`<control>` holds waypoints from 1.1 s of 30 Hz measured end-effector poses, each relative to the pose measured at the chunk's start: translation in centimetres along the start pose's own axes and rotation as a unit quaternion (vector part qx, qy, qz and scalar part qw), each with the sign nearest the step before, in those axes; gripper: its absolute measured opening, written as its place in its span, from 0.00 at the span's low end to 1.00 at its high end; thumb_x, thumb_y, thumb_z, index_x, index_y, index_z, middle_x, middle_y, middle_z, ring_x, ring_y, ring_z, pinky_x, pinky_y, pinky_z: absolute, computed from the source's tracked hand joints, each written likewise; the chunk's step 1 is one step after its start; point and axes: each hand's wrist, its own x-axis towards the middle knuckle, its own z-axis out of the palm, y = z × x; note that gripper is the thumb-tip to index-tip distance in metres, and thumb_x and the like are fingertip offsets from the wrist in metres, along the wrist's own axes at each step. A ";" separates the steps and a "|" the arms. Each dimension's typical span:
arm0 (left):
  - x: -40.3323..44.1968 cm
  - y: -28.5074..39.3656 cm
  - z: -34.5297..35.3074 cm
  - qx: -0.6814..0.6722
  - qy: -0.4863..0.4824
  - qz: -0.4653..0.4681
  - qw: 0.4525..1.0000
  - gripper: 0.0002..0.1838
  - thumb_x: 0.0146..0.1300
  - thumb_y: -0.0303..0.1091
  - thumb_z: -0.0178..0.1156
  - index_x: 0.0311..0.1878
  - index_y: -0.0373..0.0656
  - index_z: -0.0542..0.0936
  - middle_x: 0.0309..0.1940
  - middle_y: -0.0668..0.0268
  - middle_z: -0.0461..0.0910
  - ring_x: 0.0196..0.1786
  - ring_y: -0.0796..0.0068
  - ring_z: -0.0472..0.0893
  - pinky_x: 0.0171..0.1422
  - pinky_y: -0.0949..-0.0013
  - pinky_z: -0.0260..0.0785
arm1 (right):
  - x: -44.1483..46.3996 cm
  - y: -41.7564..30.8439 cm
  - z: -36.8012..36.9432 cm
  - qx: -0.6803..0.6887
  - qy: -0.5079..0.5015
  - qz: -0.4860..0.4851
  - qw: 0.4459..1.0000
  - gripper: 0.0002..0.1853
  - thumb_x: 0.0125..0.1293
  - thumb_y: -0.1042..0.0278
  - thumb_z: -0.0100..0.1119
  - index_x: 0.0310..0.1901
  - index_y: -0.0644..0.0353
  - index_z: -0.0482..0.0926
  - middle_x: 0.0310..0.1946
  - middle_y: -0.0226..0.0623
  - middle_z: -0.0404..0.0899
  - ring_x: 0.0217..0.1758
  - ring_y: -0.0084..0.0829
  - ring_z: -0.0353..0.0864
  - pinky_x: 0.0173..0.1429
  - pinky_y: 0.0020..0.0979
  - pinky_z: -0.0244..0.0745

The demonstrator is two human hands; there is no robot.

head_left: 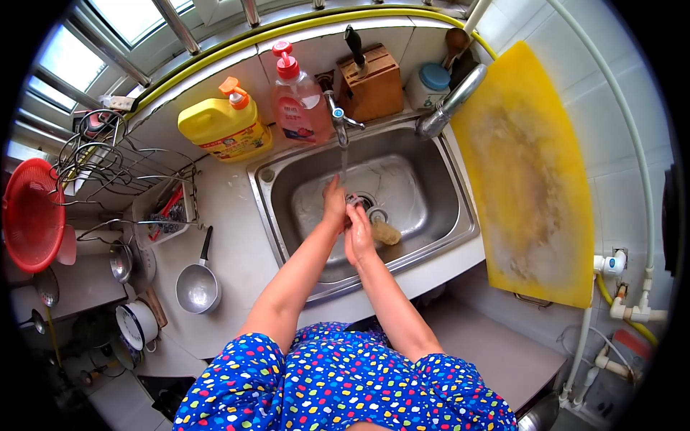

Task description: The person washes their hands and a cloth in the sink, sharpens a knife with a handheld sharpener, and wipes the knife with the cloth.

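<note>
My left hand [334, 200] is in the steel sink [438, 205], its fingers stretched toward the thin stream of water from the tap [338, 108]. Close beside it, almost palm to palm, my right hand [359, 231] has its fingers extended and looks wet. A small greyish, shiny patch shows between the fingertips; I cannot make out whether it is water or an object. Just right of my right hand, a yellowish-brown lump [387, 232] lies on the sink floor. Behind the hands are the drain [365, 200] and a small ring-shaped piece [377, 214].
Behind the sink stand a yellow pump jug [224, 129], a pink soap bottle [298, 108] and a wooden knife block [370, 82]. A yellow cutting board [528, 179] leans at the right. A small saucepan [198, 289] and a wire rack [115, 154] are at the left.
</note>
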 end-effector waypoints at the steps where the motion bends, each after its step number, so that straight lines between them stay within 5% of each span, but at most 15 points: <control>1: 0.3 -0.4 -0.9 -0.052 -0.028 -0.078 0.995 0.16 0.63 0.41 0.43 0.42 0.37 0.70 0.29 0.64 0.71 0.33 0.74 0.71 0.38 0.69 0.66 | 0.4 -0.1 -0.2 -0.011 0.017 0.005 1.000 0.29 0.63 0.58 0.52 0.62 0.63 0.57 0.58 0.39 0.63 0.63 0.30 0.60 0.66 0.29 0.50; 2: -0.8 -1.1 -1.2 0.125 -0.145 0.044 0.981 0.23 0.63 0.41 0.42 0.55 0.34 0.66 0.45 0.53 0.70 0.44 0.66 0.73 0.53 0.65 0.64 | 1.2 -0.3 -0.2 -0.020 0.032 0.010 0.999 0.32 0.62 0.55 0.54 0.61 0.64 0.57 0.58 0.40 0.63 0.63 0.31 0.59 0.66 0.29 0.51; 4: -3.6 -3.8 -0.1 0.216 -0.084 0.229 0.945 0.24 0.65 0.39 0.40 0.61 0.37 0.63 0.57 0.53 0.66 0.57 0.64 0.67 0.63 0.66 0.55 | 3.8 -2.2 -2.4 -0.057 0.104 0.131 0.984 0.30 0.59 0.49 0.56 0.55 0.63 0.66 0.51 0.39 0.69 0.54 0.31 0.67 0.59 0.30 0.61; 6: -6.8 -4.2 1.2 0.262 -0.005 0.272 0.926 0.25 0.65 0.41 0.40 0.62 0.39 0.62 0.59 0.52 0.64 0.64 0.64 0.61 0.68 0.65 0.48 | 6.1 -1.7 -4.7 -0.072 0.073 0.062 0.993 0.26 0.60 0.50 0.55 0.52 0.62 0.70 0.45 0.35 0.72 0.48 0.29 0.70 0.54 0.30 0.65; 8: -3.9 -4.3 0.6 0.269 0.030 0.260 0.927 0.26 0.65 0.42 0.41 0.64 0.41 0.60 0.56 0.55 0.67 0.59 0.66 0.66 0.64 0.66 0.53 | 3.9 -2.1 -1.9 -0.060 0.057 0.060 0.995 0.24 0.62 0.53 0.53 0.52 0.62 0.69 0.47 0.34 0.72 0.50 0.28 0.69 0.56 0.28 0.64; 11: 0.6 -1.2 -1.7 0.099 -0.091 0.035 0.990 0.27 0.65 0.45 0.42 0.64 0.40 0.60 0.53 0.58 0.69 0.54 0.69 0.68 0.60 0.68 0.57 | 0.6 -0.5 0.0 -0.013 -0.028 0.013 0.999 0.23 0.65 0.63 0.48 0.60 0.63 0.61 0.57 0.39 0.64 0.60 0.28 0.63 0.62 0.28 0.59; 13: 0.2 0.5 -1.8 -0.011 -0.080 -0.042 0.996 0.27 0.65 0.47 0.44 0.62 0.42 0.63 0.49 0.62 0.71 0.49 0.73 0.69 0.56 0.70 0.59 | 0.4 0.0 -0.2 -0.051 -0.063 -0.026 0.996 0.28 0.66 0.63 0.47 0.64 0.62 0.52 0.59 0.42 0.62 0.59 0.30 0.64 0.62 0.30 0.61; 16: -4.0 -1.1 0.4 0.075 -0.116 0.193 0.971 0.23 0.66 0.42 0.42 0.61 0.41 0.64 0.52 0.57 0.67 0.54 0.66 0.66 0.63 0.67 0.54 | 3.1 -2.7 -0.4 -0.034 0.042 0.043 0.998 0.27 0.67 0.58 0.44 0.64 0.61 0.55 0.52 0.41 0.68 0.51 0.31 0.70 0.54 0.30 0.68; 18: -6.8 -1.3 0.6 0.228 -0.098 0.312 0.917 0.22 0.62 0.33 0.49 0.60 0.43 0.65 0.57 0.61 0.60 0.62 0.63 0.57 0.67 0.67 0.47 | 5.8 -2.6 -3.7 0.063 -0.126 0.149 0.979 0.24 0.67 0.53 0.42 0.59 0.59 0.64 0.50 0.37 0.69 0.42 0.30 0.72 0.41 0.28 0.70; 20: -6.8 -1.1 0.6 0.272 -0.078 0.299 0.911 0.17 0.61 0.31 0.51 0.54 0.42 0.70 0.53 0.60 0.63 0.60 0.63 0.61 0.63 0.67 0.52 | 5.9 -2.7 -3.3 0.049 0.029 0.187 0.981 0.24 0.67 0.51 0.41 0.55 0.61 0.67 0.47 0.37 0.70 0.38 0.29 0.72 0.36 0.28 0.68; 22: -6.1 -1.4 0.3 0.262 -0.062 0.316 0.910 0.14 0.61 0.31 0.51 0.50 0.41 0.71 0.51 0.59 0.66 0.57 0.63 0.64 0.60 0.66 0.56 | 6.3 -1.6 -5.1 0.068 -0.048 0.190 0.978 0.25 0.67 0.48 0.39 0.57 0.59 0.66 0.37 0.35 0.73 0.36 0.29 0.73 0.40 0.29 0.71; 24: -5.5 -1.4 0.2 0.257 -0.047 0.331 0.907 0.11 0.61 0.31 0.51 0.46 0.40 0.72 0.49 0.58 0.68 0.54 0.63 0.67 0.56 0.66 0.59 | 4.1 -2.6 -2.2 0.035 -0.009 0.153 0.988 0.27 0.68 0.50 0.38 0.56 0.67 0.66 0.53 0.37 0.68 0.50 0.31 0.70 0.55 0.30 0.66; 27: -5.3 -1.1 0.8 0.268 0.004 0.385 0.883 0.08 0.62 0.33 0.51 0.41 0.40 0.72 0.38 0.58 0.73 0.43 0.63 0.74 0.48 0.67 0.65 | 4.0 -2.0 -2.4 0.060 -0.017 0.157 0.986 0.27 0.69 0.49 0.36 0.57 0.65 0.66 0.48 0.37 0.71 0.52 0.29 0.69 0.57 0.28 0.63; 29: -5.4 -0.5 1.0 0.254 0.017 0.296 0.920 0.09 0.63 0.35 0.51 0.38 0.39 0.73 0.29 0.59 0.75 0.34 0.64 0.76 0.42 0.68 0.67 | 3.9 -1.7 -2.3 0.043 -0.011 0.146 0.988 0.28 0.69 0.49 0.35 0.57 0.65 0.65 0.50 0.38 0.70 0.53 0.29 0.68 0.59 0.28 0.62; 33: -4.3 -0.4 0.6 0.252 0.024 0.317 0.914 0.11 0.64 0.37 0.49 0.36 0.38 0.73 0.26 0.59 0.76 0.30 0.67 0.75 0.38 0.68 0.66 | 3.3 -1.5 -1.8 -0.024 0.008 0.101 0.995 0.28 0.70 0.49 0.32 0.58 0.66 0.64 0.56 0.39 0.67 0.58 0.32 0.65 0.63 0.30 0.58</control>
